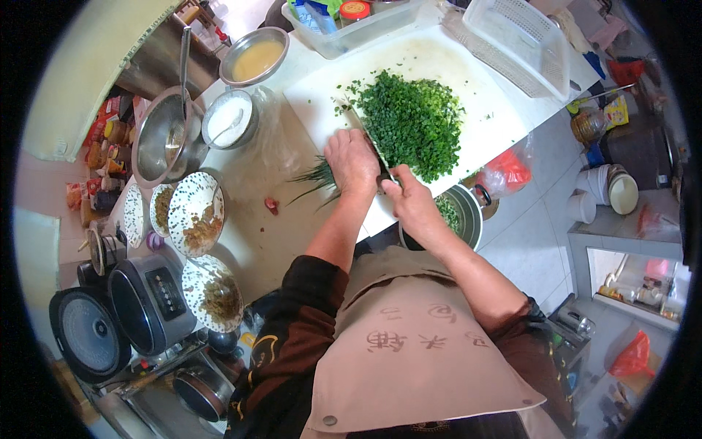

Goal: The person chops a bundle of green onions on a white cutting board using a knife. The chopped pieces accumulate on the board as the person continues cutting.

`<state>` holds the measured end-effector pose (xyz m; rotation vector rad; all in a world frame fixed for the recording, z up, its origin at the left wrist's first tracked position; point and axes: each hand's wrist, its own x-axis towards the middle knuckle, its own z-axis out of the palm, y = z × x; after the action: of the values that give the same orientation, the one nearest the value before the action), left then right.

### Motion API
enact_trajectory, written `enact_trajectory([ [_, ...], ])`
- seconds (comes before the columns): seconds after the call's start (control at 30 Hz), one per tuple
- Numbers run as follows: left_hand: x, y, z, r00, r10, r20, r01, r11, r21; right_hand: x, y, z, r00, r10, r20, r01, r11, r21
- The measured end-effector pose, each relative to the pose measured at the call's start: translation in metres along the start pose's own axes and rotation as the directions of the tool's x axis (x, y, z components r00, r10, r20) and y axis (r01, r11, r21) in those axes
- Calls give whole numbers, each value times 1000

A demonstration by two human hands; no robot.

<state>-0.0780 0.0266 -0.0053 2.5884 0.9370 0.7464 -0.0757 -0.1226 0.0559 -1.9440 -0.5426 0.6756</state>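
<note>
On a white cutting board [488, 137] lies a large heap of chopped green onions or chives [411, 120]. My left hand [352, 159] presses down on a bundle of long green stalks [321, 174], whose thin tips stick out to its left over the table. The handle of a kitchen knife [372, 134] is gripped in my right hand [408, 192]. Its blade stands on edge between my left hand and the heap, with the tip pointing away from me. Small green bits are scattered around the blade's tip. My left fingertips are close beside the blade.
Left on the table [258, 236] stand a bowl of yellow liquid [258, 60], a bowl of white powder [229, 118], a metal basin [159, 137] and speckled bowls [194, 214]. A pot [469, 217] is below the board's near edge. Plastic baskets [515, 49] stand at the back.
</note>
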Motion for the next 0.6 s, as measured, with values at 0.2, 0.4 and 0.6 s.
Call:
enact_trajectory([
  [0.2, 0, -2, -3, 994, 32, -107, -37, 999, -41, -10, -27, -33, 963, 229, 139, -258, 931, 259],
  [0.4, -1, -1, -2, 994, 11, -107, -17, 998, -55, -39, -46, -46, 926, 296, 232, -360, 877, 318],
  [0.6, -1, -5, 4, 993, 21, -115, -28, 998, -57, -38, -35, -35, 927, 309, 213, -358, 900, 250],
])
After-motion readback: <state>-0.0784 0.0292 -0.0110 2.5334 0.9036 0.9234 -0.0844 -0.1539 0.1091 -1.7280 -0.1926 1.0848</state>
